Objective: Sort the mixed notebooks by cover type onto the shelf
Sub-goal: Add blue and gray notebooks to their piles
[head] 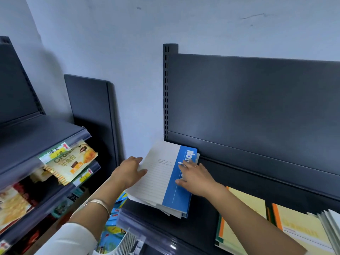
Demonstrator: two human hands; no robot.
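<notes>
Two hands work one stack (171, 208) at the shelf's (198, 229) left end. Furthest left, a separate rack (36, 144) holds croissant packs (73, 161), which are no part of the job.

The left hand (131, 171), a bracelet (100, 204) on its wrist, meets the stack's left edge. Its thumb lies on the top cover and its fingers are fairly straight against the side, so the grip pushes and clasps nothing, so far as I can see. The stack of blue-and-white notebooks lies flat. Its back end touches the back panel (257, 107), and its back left corner pokes past the upright (166, 89).

The right hand (196, 176) rests flat on the top notebook's (158, 173) blue band (176, 197), fingers spread. Its grip is released: it presses down and holds nothing. Further right, apart from the stack, yellow notebooks (246, 201) lie flat near the front edge, one with an orange spine. A grey pile (331, 223) shows at the right corner, cut off by the frame.

The step in hand looks like squaring up the blue-and-white stack, since its lower copies fan out at the front. Next, the left hand should nudge the loose edges in while the right bears down on top, so nothing slides off the left end.

The top notebook's long axis runs from front edge to back panel, leaning slightly right toward the back. The blue band lies along its right side. The title runs along that axis, starting at the back end.
</notes>
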